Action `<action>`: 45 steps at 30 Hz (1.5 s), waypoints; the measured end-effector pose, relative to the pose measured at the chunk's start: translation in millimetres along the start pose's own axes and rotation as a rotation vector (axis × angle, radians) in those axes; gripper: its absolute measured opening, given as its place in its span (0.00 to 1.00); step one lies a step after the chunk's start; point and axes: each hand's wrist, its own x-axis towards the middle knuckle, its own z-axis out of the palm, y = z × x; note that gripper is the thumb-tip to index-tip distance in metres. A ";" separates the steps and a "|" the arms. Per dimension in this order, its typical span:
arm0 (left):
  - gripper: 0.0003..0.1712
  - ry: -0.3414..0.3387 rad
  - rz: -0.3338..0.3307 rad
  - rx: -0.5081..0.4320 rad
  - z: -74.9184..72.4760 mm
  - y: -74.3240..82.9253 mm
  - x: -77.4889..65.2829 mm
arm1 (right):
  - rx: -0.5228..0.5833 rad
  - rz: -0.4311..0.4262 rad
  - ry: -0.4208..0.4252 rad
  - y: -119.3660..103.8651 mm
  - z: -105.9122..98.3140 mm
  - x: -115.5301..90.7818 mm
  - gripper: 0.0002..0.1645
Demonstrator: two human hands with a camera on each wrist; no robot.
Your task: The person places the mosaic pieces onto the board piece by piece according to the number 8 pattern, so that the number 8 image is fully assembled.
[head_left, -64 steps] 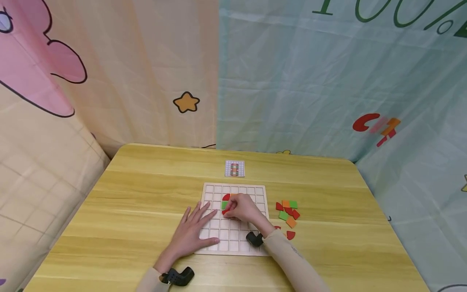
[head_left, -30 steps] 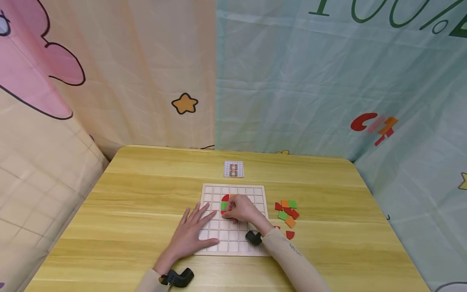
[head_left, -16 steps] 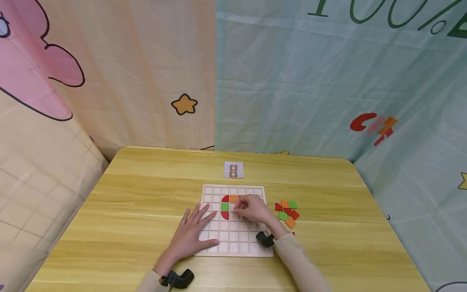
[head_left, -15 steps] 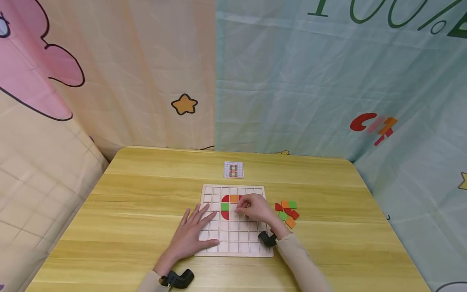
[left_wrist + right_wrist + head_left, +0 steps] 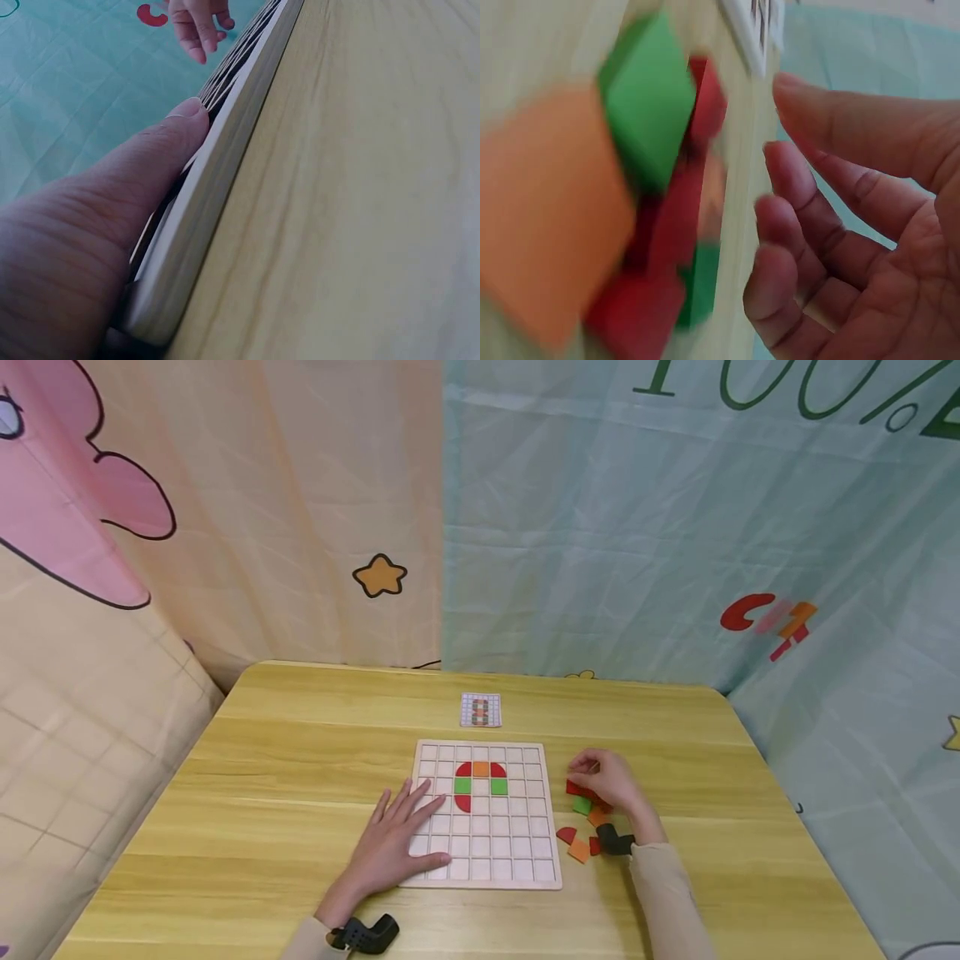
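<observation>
My left hand (image 5: 392,837) lies spread on the left side of the white gridded board (image 5: 491,846), its thumb (image 5: 154,154) along the near edge. On the grid sit red quarter-circle pieces (image 5: 463,803), an orange square tile (image 5: 481,769) and two green square tiles (image 5: 499,787), forming an arch. My right hand (image 5: 609,778) hovers over the loose pieces right of the board. In the right wrist view its bent fingers (image 5: 780,225) hold nothing, beside a green tile (image 5: 651,105), a large blurred orange tile (image 5: 547,210) and red pieces (image 5: 673,217).
A small printed card (image 5: 481,710) with a coloured grid pattern lies beyond the board. Nearer than the main pile are a red quarter-circle (image 5: 566,834) and an orange square (image 5: 579,849). The wooden table (image 5: 300,727) ends at printed curtains (image 5: 585,527).
My right hand has left the board and moved right to the loose pieces. The arch's right side, a red quarter-circle and a green square, now shows fully. The left hand stays put.
</observation>
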 end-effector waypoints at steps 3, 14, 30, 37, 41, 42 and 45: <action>0.50 -0.005 -0.001 -0.008 0.8 0.2 -0.5 | 0.002 0.046 0.001 10.3 -9.1 -4.3 0.12; 0.50 -0.011 -0.006 -0.016 0.5 0.8 -1.3 | -0.066 0.098 -0.040 24.1 -20.4 -10.2 0.17; 0.49 0.005 0.000 -0.005 0.2 0.4 -0.5 | -0.066 0.070 -0.022 27.8 -14.2 -4.3 0.15; 0.49 0.037 0.014 -0.008 1.2 0.4 -0.2 | -0.086 0.019 -0.002 30.2 -13.2 -2.8 0.16; 0.49 0.039 0.017 -0.012 1.8 0.4 0.0 | -0.080 0.023 0.004 30.8 -12.9 -3.2 0.17; 0.49 0.032 0.014 -0.010 1.9 0.2 -0.1 | -0.077 0.026 0.006 31.2 -12.7 -3.3 0.17; 0.49 0.021 0.008 -0.006 2.2 -0.2 0.1 | -0.073 0.024 0.010 32.4 -12.9 -3.2 0.17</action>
